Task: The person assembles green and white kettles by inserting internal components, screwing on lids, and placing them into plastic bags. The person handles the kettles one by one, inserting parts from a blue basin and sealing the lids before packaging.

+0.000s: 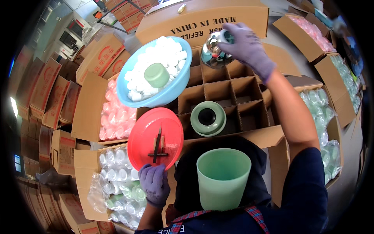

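My right hand (248, 48), in a purple-grey glove, is raised at the far right of the divided box. It is closed around the neck end of a shiny silver vacuum flask liner (213, 51). My left hand (154, 185), gloved alike, has its fingers curled at the near rim of a round red plastic plate (136, 136). On that plate lie a dark pointed blade and several short sticks. A pale green plastic flask body (224, 183) stands open end up in my lap. A green collar-shaped part (208, 130) with a dark opening rests over the box's compartments.
A blue basin (187, 74) of white caps, topped by a green cup (156, 75), sits on the divided carton (218, 91). Cartons of pink parts (115, 119), clear-wrapped white and green parts (117, 171), and green parts (319, 113) surround me. Stacked cartons (44, 87) line the left.
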Demonstrator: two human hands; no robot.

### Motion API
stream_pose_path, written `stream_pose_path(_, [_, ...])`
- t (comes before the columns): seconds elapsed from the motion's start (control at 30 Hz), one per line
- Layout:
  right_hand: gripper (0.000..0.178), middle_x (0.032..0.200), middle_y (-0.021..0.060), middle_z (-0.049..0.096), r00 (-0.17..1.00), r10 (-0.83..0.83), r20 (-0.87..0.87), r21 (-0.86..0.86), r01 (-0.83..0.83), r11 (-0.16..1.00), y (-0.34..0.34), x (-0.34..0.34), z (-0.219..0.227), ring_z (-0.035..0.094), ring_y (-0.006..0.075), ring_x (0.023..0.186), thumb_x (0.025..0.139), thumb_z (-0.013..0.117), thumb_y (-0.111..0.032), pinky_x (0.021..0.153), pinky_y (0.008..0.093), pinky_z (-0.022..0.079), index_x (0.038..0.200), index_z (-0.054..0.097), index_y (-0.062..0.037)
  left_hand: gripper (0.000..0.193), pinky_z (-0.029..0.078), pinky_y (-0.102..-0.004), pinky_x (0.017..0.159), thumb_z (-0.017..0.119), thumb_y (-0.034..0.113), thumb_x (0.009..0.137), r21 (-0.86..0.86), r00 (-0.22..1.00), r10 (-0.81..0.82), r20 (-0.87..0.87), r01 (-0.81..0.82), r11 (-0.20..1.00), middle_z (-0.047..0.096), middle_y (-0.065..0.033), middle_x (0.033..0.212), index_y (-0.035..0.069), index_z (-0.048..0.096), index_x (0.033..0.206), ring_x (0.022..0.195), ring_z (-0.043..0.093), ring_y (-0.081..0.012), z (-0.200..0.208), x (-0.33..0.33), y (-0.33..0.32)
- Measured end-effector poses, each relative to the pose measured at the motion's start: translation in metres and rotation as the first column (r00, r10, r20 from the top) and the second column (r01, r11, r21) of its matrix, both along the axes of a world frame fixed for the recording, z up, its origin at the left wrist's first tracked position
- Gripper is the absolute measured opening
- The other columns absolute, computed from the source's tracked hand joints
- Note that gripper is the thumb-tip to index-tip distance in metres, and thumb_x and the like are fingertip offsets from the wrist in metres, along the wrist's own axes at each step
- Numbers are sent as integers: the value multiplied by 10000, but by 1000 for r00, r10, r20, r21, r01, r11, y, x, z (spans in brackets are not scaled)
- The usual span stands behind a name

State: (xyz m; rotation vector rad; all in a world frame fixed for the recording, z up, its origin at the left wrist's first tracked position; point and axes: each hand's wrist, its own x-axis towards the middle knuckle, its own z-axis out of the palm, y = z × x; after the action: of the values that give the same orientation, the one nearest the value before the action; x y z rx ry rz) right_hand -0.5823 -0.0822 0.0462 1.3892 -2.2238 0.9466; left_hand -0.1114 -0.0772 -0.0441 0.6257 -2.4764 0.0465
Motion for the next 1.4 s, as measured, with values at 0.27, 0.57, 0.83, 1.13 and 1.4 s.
stream_pose_path(0.27, [653,1102,174,647,987,-137,-79,-195,119,973,239,36,16,649,319,1014,756,808,-219,902,393,517,1335,594,-4,179,512,-455,836,734,74,770,-163,874,-472,-114,452,877,660,-79,888,49,696,943,837,619,-307,68,-109,-25])
stream_pose_path(0.57, [749,1039,176,633,962,-216,167,42,212,976,358,101,-8,643,328,957,657,818,-159,871,398,516,1349,585,8,157,504,-425,889,757,152,766,-50,611,-789,68,792,609,714,-47,909,115,727,916,927,649,-276,-27,-288,-50])
stream_pose_path(0.83, [798,1042,174,627,999,18,34,72,-21,997,324,132,37,617,357,932,622,841,-170,844,443,512,1357,574,-5,933,311,-459,1197,865,248,727,372,717,-695,-48,659,654,413,-212,1535,24,401,1506,1452,362,-389,57,-233,-14])
stream_pose_path(1.13, [1042,1269,223,585,939,317,-134,-109,-332,937,233,177,96,587,362,1173,691,874,-335,1018,432,466,1514,350,33,1016,531,-390,959,958,195,589,303,714,-501,-488,677,671,585,-179,1264,-39,407,1410,1114,636,-303,125,-175,67])
stream_pose_path(1.4, [916,1478,142,456,253,741,623,-778,99,620,245,198,-34,545,230,1269,956,622,-514,1079,371,468,1580,192,0,663,557,-327,893,810,12,805,670,670,-167,-723,740,69,579,-141,1220,-46,392,1316,1067,633,-196,117,-157,93])
